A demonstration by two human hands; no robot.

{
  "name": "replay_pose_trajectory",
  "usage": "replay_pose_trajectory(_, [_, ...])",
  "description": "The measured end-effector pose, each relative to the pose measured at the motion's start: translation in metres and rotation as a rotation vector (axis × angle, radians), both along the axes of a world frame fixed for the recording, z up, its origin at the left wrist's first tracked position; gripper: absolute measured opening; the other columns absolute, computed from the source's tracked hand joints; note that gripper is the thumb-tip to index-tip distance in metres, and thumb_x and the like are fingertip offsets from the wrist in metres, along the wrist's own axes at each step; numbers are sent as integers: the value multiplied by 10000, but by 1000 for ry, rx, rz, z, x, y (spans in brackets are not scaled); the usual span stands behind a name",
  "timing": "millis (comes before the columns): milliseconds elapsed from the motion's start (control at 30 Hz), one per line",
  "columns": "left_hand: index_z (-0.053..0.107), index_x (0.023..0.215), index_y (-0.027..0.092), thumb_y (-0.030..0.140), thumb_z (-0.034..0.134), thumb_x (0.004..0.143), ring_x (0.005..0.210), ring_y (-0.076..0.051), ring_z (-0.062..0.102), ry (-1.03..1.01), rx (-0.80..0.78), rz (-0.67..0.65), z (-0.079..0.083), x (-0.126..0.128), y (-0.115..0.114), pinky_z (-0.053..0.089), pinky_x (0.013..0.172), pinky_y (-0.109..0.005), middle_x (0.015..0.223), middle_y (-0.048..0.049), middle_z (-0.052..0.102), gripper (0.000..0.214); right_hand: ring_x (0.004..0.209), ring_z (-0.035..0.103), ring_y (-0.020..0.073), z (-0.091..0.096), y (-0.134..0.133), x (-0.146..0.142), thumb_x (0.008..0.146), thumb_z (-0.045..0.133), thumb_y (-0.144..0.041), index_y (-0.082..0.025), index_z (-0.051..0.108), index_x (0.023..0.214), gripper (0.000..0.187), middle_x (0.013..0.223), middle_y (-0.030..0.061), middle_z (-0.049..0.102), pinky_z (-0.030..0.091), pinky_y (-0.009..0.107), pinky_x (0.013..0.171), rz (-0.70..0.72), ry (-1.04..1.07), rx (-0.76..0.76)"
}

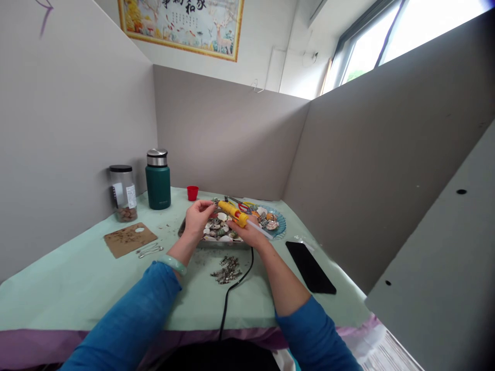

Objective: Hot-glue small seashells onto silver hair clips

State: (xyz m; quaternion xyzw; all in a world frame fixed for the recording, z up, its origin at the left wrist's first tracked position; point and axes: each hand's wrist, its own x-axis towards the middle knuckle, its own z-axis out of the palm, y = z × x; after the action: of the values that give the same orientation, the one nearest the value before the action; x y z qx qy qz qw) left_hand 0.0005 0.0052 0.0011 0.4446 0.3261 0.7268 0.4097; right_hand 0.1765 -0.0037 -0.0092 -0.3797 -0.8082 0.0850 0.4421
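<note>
glue gun (233, 213) over shell tray (181, 230), mid desk (77, 288), nozzle toward 10 o'clock. R hand (249, 234) fingers clamped on its grip. L hand (198, 216) fingers pinched on small piece (214, 205) at the tip, too small to ID. Imo brace wrists, keep tip over tray. Clips (227, 270) at 6, phone (310, 268) at 4.

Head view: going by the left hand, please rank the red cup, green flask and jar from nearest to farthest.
1. Red cup, just behind the left hand.
2. Green flask, farther back and to the left.
3. Jar, farthest left, beyond the flask.
</note>
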Motion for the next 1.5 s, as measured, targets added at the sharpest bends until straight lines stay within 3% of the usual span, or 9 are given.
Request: replay_pose_trajectory(1500, [612,759,126,370,813,533,716,-165,604,29,33,28,0,0,0,553,608,-304,779,-40,637,389,629,513,133,0,-1,0,849,519,-461,-176,589,718,322,664,4,582,364,241,610,-49,-54,91])
